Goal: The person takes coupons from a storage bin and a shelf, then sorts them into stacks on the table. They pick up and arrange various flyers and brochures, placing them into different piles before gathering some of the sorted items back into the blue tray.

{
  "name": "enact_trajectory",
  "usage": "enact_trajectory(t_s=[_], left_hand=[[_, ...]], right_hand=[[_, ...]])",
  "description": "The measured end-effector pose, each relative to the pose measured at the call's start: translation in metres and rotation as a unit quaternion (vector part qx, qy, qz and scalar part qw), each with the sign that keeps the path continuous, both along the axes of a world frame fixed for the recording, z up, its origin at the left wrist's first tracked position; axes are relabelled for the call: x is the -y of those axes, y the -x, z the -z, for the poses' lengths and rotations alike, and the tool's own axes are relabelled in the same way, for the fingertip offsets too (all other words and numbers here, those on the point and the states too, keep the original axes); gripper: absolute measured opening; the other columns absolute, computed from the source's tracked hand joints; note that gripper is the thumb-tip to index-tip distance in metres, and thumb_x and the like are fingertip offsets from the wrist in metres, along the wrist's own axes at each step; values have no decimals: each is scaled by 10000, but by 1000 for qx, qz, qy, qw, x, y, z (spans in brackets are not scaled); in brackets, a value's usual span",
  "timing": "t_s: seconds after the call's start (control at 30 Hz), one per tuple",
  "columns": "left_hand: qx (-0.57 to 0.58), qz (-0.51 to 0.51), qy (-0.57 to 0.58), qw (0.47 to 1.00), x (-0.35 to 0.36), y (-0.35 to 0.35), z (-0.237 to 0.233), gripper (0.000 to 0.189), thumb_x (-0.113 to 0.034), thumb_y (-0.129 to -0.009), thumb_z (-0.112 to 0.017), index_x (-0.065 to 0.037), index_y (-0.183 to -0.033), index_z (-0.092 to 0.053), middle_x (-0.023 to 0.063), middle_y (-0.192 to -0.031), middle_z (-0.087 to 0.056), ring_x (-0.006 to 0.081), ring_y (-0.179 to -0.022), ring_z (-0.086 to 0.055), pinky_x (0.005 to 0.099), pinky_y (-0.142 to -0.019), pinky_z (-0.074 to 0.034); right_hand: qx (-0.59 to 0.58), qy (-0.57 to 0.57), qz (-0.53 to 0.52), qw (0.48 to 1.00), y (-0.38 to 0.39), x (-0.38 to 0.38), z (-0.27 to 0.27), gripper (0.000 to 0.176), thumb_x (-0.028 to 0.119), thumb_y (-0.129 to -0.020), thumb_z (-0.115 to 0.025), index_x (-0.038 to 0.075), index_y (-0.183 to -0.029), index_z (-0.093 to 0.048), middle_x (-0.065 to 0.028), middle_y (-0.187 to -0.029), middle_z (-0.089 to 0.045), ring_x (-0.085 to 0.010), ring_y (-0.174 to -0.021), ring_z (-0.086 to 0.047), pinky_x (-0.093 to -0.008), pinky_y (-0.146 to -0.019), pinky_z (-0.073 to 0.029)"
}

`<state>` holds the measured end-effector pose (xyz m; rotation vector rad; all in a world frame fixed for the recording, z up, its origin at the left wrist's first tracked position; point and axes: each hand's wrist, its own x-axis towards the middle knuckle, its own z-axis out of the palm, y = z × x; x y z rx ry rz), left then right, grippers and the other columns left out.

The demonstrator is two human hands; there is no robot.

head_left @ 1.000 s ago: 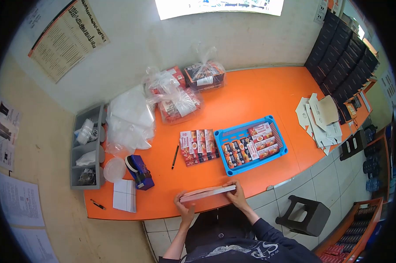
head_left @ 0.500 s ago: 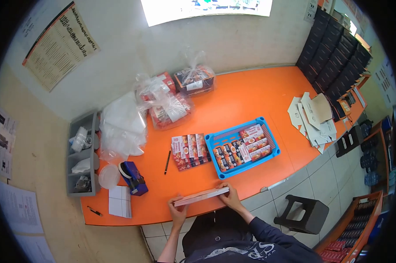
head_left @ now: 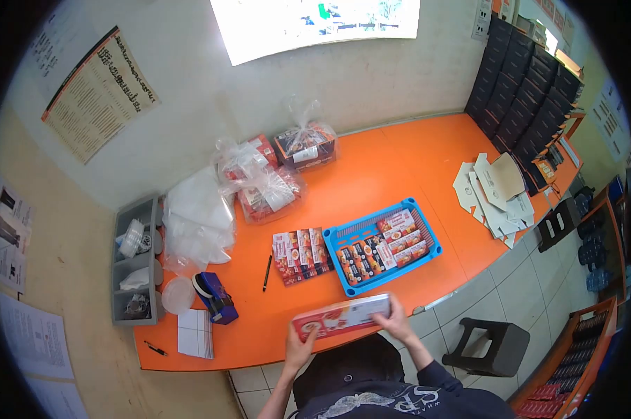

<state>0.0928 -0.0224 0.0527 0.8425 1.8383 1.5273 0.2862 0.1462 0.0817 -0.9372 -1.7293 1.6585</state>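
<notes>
Centrally, a blue plastic basket (head_left: 399,273) sits on an orange table (head_left: 371,181), holding small printed boxes (head_left: 361,260) in rows, dark ones on its left side and red-and-white ones on its right. Nearer the person than the basket, at the table's near edge, a long red-and-white package (head_left: 340,316) is held by both ends, its printed face tilted up. The left hand (head_left: 300,346) pinches one end with the thumb on the face; the right hand (head_left: 397,320) grips the other end the same way.

Just left of the basket lie more red printed packs (head_left: 301,255) and a dark pencil (head_left: 267,272). Farther left are a blue tape dispenser (head_left: 221,305), a pile of white cards (head_left: 194,334), a round translucent lid (head_left: 178,295) and a grey compartment tray (head_left: 135,322). Beyond the basket to the left, knotted clear bags (head_left: 270,195) of boxes stand near the pale wall (head_left: 175,84). Well right of it, flattened white cartons (head_left: 493,188) lie below tall stacks of dark boxes (head_left: 521,91). A black stool (head_left: 493,349) stands on the tiled floor to the basket's lower right. Beyond the basket, the bright panel (head_left: 315,28) on the wall is probably a window, though glare washes it out.
</notes>
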Motion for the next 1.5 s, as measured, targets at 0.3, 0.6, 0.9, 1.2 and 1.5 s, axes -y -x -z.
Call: enact_trajectory(t_s=[0.3,0.6,0.9,1.2,1.5], left_hand=[[-114,-47,-18,992,-204,-9,-22,471,-72,-807,-552,7,-1193,-294,211,-1085,-460,330,-1028,-490,390,-851,-419],[-200,-43,154,967,-235,-13,-29,532,-80,-771,-601,-22,-1200,-291,250,-1097,-406,420,-1018,-459,455,-842,-411],[-390,-82,227,889,-225,-35,-55,803,-174,-645,-751,-46,-1291,-292,259,-1235,-346,412,-1148,-366,455,-953,-330],[-302,-51,201,930,-221,-11,-29,815,-162,-617,-769,-117,-1305,-334,244,-1220,-329,401,-1147,-366,442,-916,-374],[-250,-73,244,934,-222,-7,-15,754,-138,-646,-744,-117,-1285,-342,203,-1195,-346,384,-1117,-413,423,-890,-416]], right_hand=[[-23,34,113,993,7,-184,-5,481,-32,-657,-583,-6,-1121,-461,-84,-959,-583,-163,-868,-583,-272,-742,-483],[104,28,65,992,49,-249,71,567,59,-649,-647,-31,-1157,-412,-161,-1019,-573,-234,-942,-579,-326,-823,-455],[84,66,50,993,50,-253,60,547,-13,-644,-632,-25,-1134,-389,-150,-1019,-558,-220,-946,-569,-313,-826,-455],[62,183,47,980,57,-252,34,575,-28,-651,-638,-22,-1156,-361,-122,-976,-571,-169,-822,-589,-265,-673,-491],[79,290,65,952,55,-260,37,525,-50,-671,-610,-25,-1150,-396,-133,-1025,-559,-233,-929,-572,-360,-833,-476]])
